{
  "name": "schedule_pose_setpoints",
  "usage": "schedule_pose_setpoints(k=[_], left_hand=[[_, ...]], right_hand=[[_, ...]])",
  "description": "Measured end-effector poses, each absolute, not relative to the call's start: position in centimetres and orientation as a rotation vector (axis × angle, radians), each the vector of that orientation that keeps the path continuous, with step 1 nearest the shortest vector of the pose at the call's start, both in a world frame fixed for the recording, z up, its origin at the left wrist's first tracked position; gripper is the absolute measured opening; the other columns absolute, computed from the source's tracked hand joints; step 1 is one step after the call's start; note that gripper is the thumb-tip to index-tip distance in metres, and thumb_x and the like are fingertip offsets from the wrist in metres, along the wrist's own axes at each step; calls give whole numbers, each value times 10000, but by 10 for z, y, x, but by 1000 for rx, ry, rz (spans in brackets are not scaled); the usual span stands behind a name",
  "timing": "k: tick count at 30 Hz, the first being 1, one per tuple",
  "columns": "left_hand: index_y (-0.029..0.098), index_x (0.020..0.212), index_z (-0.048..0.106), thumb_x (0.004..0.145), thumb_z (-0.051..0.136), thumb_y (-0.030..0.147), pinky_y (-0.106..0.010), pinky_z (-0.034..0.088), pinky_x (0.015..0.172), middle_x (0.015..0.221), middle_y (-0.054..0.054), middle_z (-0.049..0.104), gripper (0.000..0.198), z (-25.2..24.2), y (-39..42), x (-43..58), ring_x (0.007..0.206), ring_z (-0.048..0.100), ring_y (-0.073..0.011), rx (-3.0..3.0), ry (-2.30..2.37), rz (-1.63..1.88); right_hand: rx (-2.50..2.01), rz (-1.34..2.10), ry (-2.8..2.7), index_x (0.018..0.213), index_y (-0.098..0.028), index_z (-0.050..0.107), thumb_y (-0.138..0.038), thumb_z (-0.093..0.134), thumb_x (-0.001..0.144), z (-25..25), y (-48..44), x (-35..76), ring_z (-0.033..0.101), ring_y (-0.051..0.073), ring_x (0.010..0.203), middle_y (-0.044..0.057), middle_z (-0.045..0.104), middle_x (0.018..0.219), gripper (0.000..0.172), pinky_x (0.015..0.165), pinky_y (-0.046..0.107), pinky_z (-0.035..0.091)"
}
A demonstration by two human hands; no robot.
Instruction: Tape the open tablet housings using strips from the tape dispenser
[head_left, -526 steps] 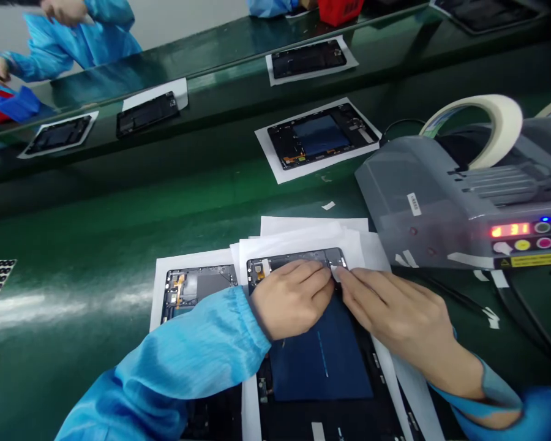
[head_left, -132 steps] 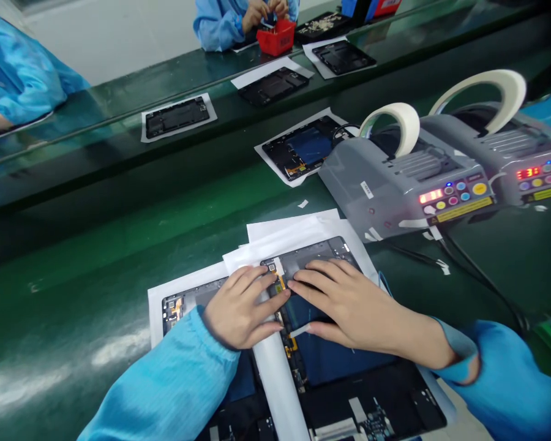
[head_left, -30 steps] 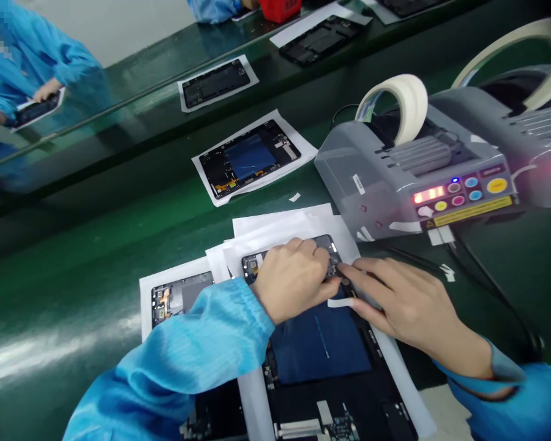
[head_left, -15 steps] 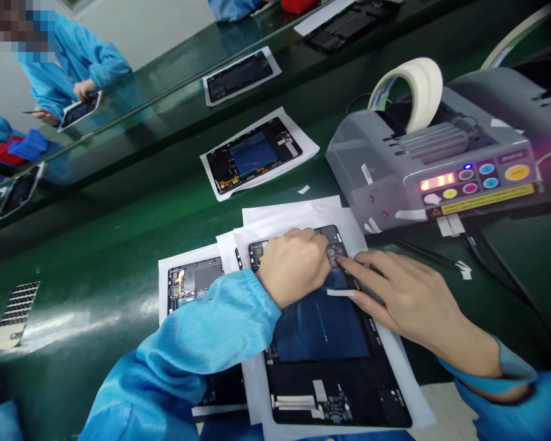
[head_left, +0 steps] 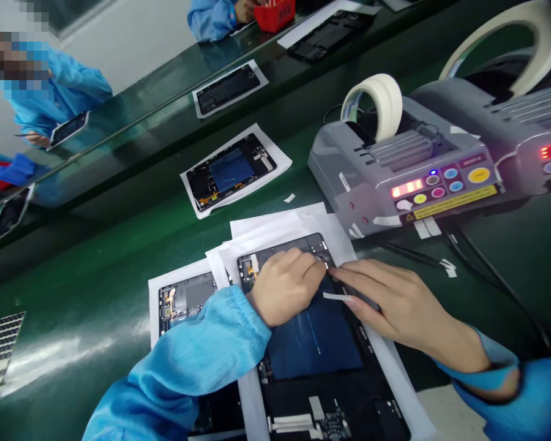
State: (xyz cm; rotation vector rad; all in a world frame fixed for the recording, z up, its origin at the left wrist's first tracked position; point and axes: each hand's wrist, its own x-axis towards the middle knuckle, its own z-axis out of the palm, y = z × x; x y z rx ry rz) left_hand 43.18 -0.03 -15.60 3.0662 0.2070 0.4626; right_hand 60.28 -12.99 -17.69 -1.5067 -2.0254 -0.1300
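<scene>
An opened tablet (head_left: 312, 343) with a blue-filmed battery lies in front of me on white paper (head_left: 386, 361). My left hand (head_left: 287, 285) is closed over its upper part, with the fingertips curled under near the right edge; whatever they pinch is hidden. Reaching in from the right, my right hand (head_left: 390, 300) has its index fingertip at the same spot by the tablet's edge. A short strip of white tape (head_left: 335, 296) sticks out from its thumb tip. Something dark and slim shows between that thumb and the fingers, too unclear to name.
Two tape dispensers (head_left: 399, 165) (head_left: 532, 104) stand at the right, with tweezers-like black tool (head_left: 413, 254) and cables before them. Another opened tablet (head_left: 181, 300) lies left, one more (head_left: 232, 168) farther back. Co-workers in blue sleeves (head_left: 73, 86) sit across the bench.
The view has shifted, so the bench items appear farther left. My left hand has drawn slightly down from the tablet's top corner; my right index finger stays close to it, tape strip still at the thumb.
</scene>
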Motion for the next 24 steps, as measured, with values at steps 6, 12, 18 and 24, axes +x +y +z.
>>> schedule_pose_setpoints(k=[6, 12, 18, 24], left_hand=[[108, 969, 651, 978, 407, 113, -305, 481, 655, 787, -52, 640, 245, -156, -2, 430, 728, 564, -181, 3044, 162, 583], [114, 957, 655, 978, 400, 115, -310, 494, 663, 779, -47, 642, 256, -157, -3, 426, 720, 565, -176, 3008, 194, 546], [121, 926, 672, 952, 496, 127, -304, 513, 675, 757, -35, 636, 178, -156, -2, 425, 729, 582, -164, 2889, 325, 561], [133, 827, 675, 976, 489, 167, -300, 510, 654, 729, -32, 608, 240, -154, -3, 427, 698, 562, -151, 2856, 409, 515]], right_hand=[[-1599, -77, -2102, 1216, -90, 579, -330, 462, 977, -175, -117, 612, 641, 210, 892, 129, 653, 1084, 359, 701, 326, 524], [-1509, -181, -2255, 1181, -105, 602, -329, 434, 983, -171, -104, 617, 628, 186, 812, 98, 667, 1018, 343, 632, 312, 478], [-1498, -216, -2271, 1191, -107, 605, -357, 469, 975, -174, -108, 618, 605, 171, 773, 87, 679, 1013, 357, 634, 313, 450], [-1471, -235, -2272, 1137, -106, 628, -367, 481, 965, -173, -109, 617, 584, 182, 768, 86, 667, 961, 345, 678, 333, 436]])
